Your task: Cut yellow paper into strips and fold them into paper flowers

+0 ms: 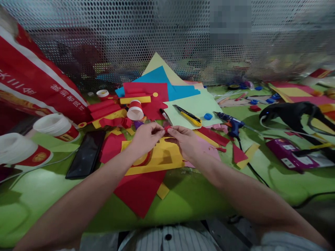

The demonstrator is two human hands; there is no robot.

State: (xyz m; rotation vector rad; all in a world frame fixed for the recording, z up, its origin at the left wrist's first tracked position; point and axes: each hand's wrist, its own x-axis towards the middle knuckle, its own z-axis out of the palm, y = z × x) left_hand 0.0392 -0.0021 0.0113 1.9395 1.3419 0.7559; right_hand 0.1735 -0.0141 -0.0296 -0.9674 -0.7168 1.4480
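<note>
Between the fingertips of both hands is a small piece of red paper [168, 128], mostly covered by the fingers. My left hand [147, 136] pinches it from the left, and my right hand [185, 139] pinches it from the right. Below them lies a yellow paper sheet [167, 160] with a red outline partly hidden by my left wrist. Beneath that, a red sheet [142, 195] sticks out toward the table's front edge. A yellow utility knife [187, 115] rests on the pale green paper [206, 103] just beyond my hands.
A blue glue gun [231, 122] with a cord and a purple power strip [290, 153] sit to the right. Paper cups [56, 126] and a black phone [86, 155] stand or lie left. A perforated metal screen [178, 38] closes off the back of the green table [204, 195].
</note>
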